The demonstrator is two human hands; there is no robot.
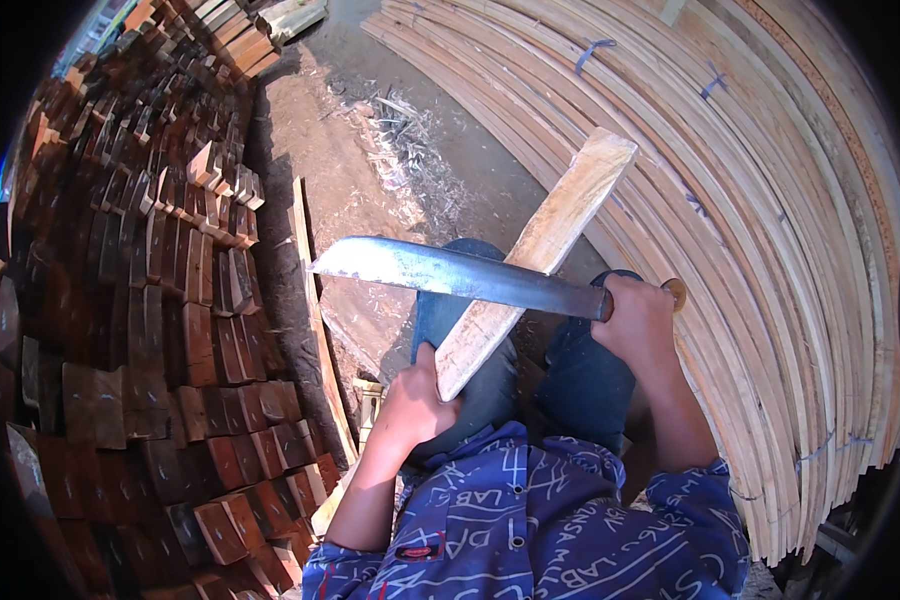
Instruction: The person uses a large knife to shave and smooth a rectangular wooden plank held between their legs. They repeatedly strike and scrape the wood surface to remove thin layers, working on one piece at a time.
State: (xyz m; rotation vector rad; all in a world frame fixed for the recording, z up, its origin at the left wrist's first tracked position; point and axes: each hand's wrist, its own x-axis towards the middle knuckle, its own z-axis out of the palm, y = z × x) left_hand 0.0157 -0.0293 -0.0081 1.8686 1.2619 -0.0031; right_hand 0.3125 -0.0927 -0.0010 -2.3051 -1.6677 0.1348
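Note:
My left hand (419, 402) is closed around the near end of a pale wooden board (582, 205), which slants away to the far right above my knees. My right hand (638, 322) grips the brown handle of a machete (410, 268). Its broad steel blade points left and crosses over the middle of the board. Whether the edge touches the wood I cannot tell. The rounded butt (675, 294) of the handle shows just right of my fist. Beneath both, my legs in blue jeans (480, 400) are bent.
On the left rises a large stack of dark, short wood blocks (195, 330). Long pale planks (750, 250), tied with blue strips, lie piled along the right. A thin wooden strip (315, 300) lies beside the stack. Wood shavings (410, 150) litter the dirt ground ahead.

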